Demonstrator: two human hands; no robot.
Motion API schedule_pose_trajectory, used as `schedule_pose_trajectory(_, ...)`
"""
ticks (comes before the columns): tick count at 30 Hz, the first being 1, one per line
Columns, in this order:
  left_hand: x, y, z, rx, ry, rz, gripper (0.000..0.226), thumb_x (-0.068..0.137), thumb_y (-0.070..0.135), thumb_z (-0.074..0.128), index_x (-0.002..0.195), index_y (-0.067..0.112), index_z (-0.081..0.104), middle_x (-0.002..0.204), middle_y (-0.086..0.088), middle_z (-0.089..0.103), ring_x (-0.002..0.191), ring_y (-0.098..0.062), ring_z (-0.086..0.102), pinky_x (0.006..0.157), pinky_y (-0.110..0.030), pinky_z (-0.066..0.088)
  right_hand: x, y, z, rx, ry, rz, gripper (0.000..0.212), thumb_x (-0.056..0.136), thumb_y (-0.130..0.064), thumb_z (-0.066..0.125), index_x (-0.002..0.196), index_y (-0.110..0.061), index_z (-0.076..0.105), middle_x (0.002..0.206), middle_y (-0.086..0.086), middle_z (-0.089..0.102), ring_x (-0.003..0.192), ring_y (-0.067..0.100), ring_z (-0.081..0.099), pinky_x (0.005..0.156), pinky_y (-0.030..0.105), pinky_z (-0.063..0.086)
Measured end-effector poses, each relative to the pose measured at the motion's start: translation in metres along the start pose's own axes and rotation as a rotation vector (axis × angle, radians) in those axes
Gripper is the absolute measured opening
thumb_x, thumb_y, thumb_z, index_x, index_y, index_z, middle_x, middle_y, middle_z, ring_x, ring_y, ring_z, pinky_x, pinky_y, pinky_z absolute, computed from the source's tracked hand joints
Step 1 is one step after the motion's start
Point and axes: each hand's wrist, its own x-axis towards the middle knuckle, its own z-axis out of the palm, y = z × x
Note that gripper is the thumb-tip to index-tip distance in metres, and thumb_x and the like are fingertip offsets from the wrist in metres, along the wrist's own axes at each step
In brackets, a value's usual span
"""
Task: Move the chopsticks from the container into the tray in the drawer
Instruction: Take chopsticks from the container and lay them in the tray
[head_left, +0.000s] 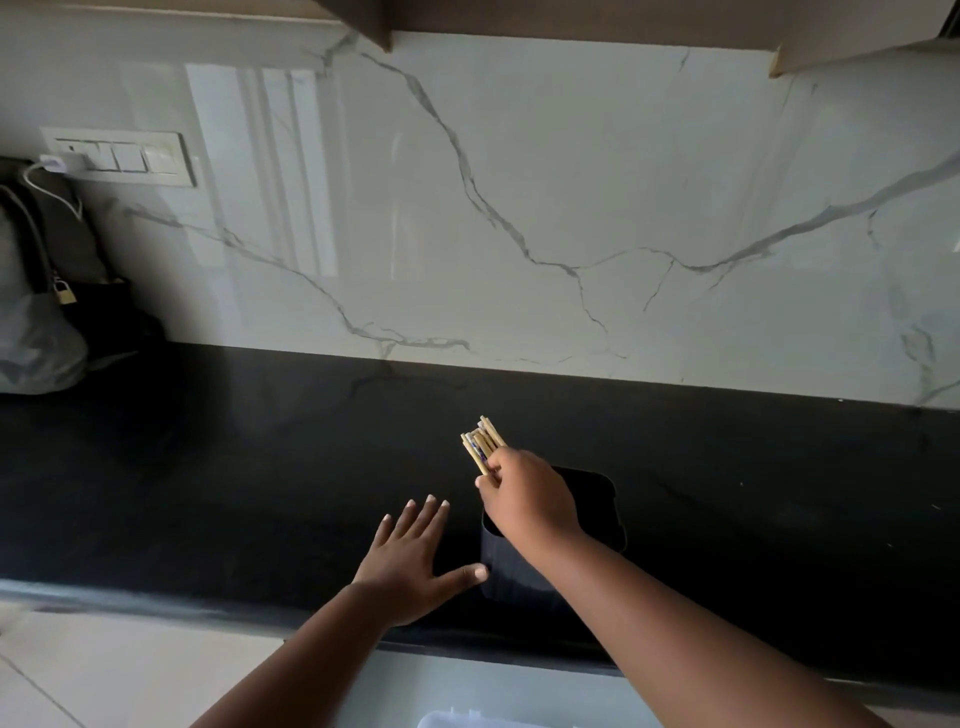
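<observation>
Black plastic, this container, and it stands on the black counter near the front edge, so its outline is hard to see. My right hand is above its open mouth, the fingers clamped around a bundle of pale wooden chopsticks, whose upper ends stick out behind the container's left rim. My left hand lies flat just left of the container, the fingers spread apart and holding nothing, the thumb touching its wall.

The risks, as I judge them: the bundle is loose and uneven, so a stick may slip out of my grip. The lower ends I cannot see; if they catch the rim, the light container may tip, because only a thumb steadies it. The tray shows only as a pale corner below the container, at the picture's bottom edge.
</observation>
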Motion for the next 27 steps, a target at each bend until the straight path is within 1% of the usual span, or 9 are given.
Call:
schedule_pose_trajectory(5, -0.002, -0.005, 0.027, 0.163, -0.069, -0.054, 0.118, 0.063, 0.097, 0.007, 0.152, 0.022, -0.012, 0.159, 0.000, -0.020, 0.144, -0.021, -0.024, 0.114, -0.045, -0.016, -0.003, 0.002, 0.001, -0.054, -0.009, 0.019, 0.024, 0.095, -0.033, 0.053, 0.103, -0.014, 0.065, 0.102, 0.003, 0.065, 0.088, 0.021, 0.065, 0.062, 0.027, 0.044)
schedule_pose_trajectory(8, -0.005, -0.009, 0.039, 0.189, -0.012, -0.048, 0.113, 0.065, 0.094, 0.002, 0.153, 0.023, -0.010, 0.160, 0.000, -0.018, 0.145, -0.022, -0.023, 0.114, -0.044, -0.016, -0.003, 0.001, -0.001, -0.058, -0.010, 0.033, 0.024, 0.095, -0.031, 0.052, 0.099, -0.010, 0.063, 0.101, 0.005, 0.064, 0.084, 0.022, 0.064, 0.060, 0.029, 0.045)
schedule_pose_trajectory(12, -0.005, -0.012, 0.043, 0.197, 0.031, -0.032, 0.109, 0.067, 0.093, 0.000, 0.153, 0.026, -0.007, 0.160, 0.001, -0.016, 0.146, -0.022, -0.019, 0.115, -0.044, -0.014, -0.004, 0.001, -0.005, -0.071, -0.012, 0.053, 0.022, 0.095, -0.029, 0.052, 0.099, -0.009, 0.060, 0.099, 0.005, 0.065, 0.076, 0.019, 0.057, 0.057, 0.028, 0.038)
schedule_pose_trajectory(14, -0.004, -0.012, 0.044, 0.194, 0.044, -0.032, 0.109, 0.067, 0.093, -0.001, 0.153, 0.027, -0.007, 0.160, 0.002, -0.016, 0.146, -0.021, -0.019, 0.115, -0.044, -0.015, -0.005, 0.001, -0.007, -0.083, -0.012, 0.053, 0.019, 0.095, -0.030, 0.051, 0.097, -0.011, 0.055, 0.096, 0.005, 0.066, 0.073, 0.019, 0.057, 0.051, 0.026, 0.035)
schedule_pose_trajectory(17, -0.003, -0.013, 0.045, 0.187, 0.045, -0.031, 0.109, 0.066, 0.094, -0.001, 0.153, 0.028, -0.008, 0.160, 0.003, -0.016, 0.146, -0.021, -0.020, 0.114, -0.043, -0.016, -0.008, 0.003, -0.012, -0.102, -0.004, 0.030, 0.015, 0.097, -0.030, 0.047, 0.091, -0.017, 0.042, 0.090, 0.006, 0.068, 0.064, 0.021, 0.050, 0.042, 0.027, 0.023)
schedule_pose_trajectory(18, -0.003, -0.014, 0.045, 0.187, 0.043, -0.031, 0.109, 0.066, 0.094, -0.001, 0.153, 0.028, -0.008, 0.159, 0.003, -0.017, 0.146, -0.021, -0.020, 0.113, -0.043, -0.017, -0.009, 0.005, -0.014, -0.097, -0.003, 0.013, 0.014, 0.097, -0.029, 0.046, 0.092, -0.017, 0.041, 0.090, 0.007, 0.068, 0.065, 0.022, 0.051, 0.042, 0.027, 0.024)
schedule_pose_trajectory(20, -0.002, -0.014, 0.045, 0.189, 0.039, -0.033, 0.109, 0.066, 0.094, 0.000, 0.153, 0.028, -0.008, 0.159, 0.003, -0.017, 0.146, -0.021, -0.020, 0.113, -0.043, -0.017, -0.009, 0.011, -0.018, -0.069, -0.014, -0.020, 0.012, 0.097, -0.027, 0.046, 0.101, -0.015, 0.046, 0.093, 0.006, 0.069, 0.071, 0.025, 0.059, 0.048, 0.030, 0.036)
schedule_pose_trajectory(23, -0.003, -0.013, 0.044, 0.192, 0.022, -0.035, 0.109, 0.066, 0.093, 0.000, 0.153, 0.028, -0.009, 0.160, 0.002, -0.017, 0.146, -0.022, -0.020, 0.114, -0.044, -0.016, -0.012, 0.019, -0.023, 0.011, -0.084, 0.000, 0.023, 0.095, -0.035, 0.054, 0.112, -0.021, 0.051, 0.097, -0.002, 0.069, 0.078, 0.020, 0.065, 0.061, 0.032, 0.047)
schedule_pose_trajectory(27, -0.004, -0.010, 0.040, 0.194, 0.011, -0.042, 0.110, 0.066, 0.093, 0.001, 0.153, 0.027, -0.009, 0.161, 0.001, -0.016, 0.147, -0.022, -0.019, 0.115, -0.045, -0.014, -0.016, 0.021, -0.017, 0.117, -0.184, 0.102, 0.026, 0.086, -0.050, 0.064, 0.097, -0.027, 0.060, 0.087, -0.011, 0.068, 0.072, 0.007, 0.064, 0.057, 0.026, 0.050)
